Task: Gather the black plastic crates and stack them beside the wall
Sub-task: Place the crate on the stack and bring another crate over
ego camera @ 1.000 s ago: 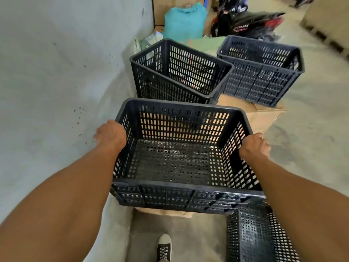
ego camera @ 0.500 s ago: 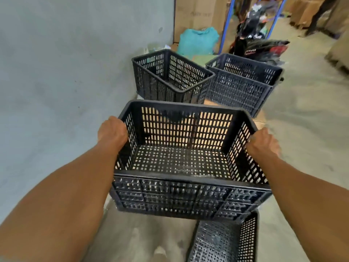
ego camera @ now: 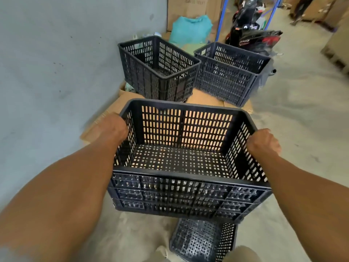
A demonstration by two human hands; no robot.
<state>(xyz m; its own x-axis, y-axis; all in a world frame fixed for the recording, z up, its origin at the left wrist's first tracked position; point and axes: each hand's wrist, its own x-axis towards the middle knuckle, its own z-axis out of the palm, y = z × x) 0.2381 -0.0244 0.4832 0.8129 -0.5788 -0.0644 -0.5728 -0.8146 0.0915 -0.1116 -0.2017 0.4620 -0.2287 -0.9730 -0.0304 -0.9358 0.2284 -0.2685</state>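
1. Gripping the held crate (ego camera: 181, 161) from the head view, I have my left hand (ego camera: 113, 127) closed over its left rim and my right hand (ego camera: 264, 142) closed over its right rim, so it hangs open side up between my forearms, clear of the floor.
2. Beyond its far wall I see flattened cardboard (ego camera: 204, 97) lying against the grey wall (ego camera: 56, 63).
3. On that cardboard stands the tilted crate (ego camera: 158, 69) just beside the wall, leaning, with the second crate (ego camera: 230, 72) touching or nearly touching its right side; I cannot tell which.
4. Below the held crate a fourth crate (ego camera: 204, 241) rests on the concrete floor (ego camera: 302, 114), partly hidden by the one I carry.
5. Farther back sit a teal bag (ego camera: 190, 29), a motorbike (ego camera: 253, 38) and stacked cartons (ego camera: 188, 8).
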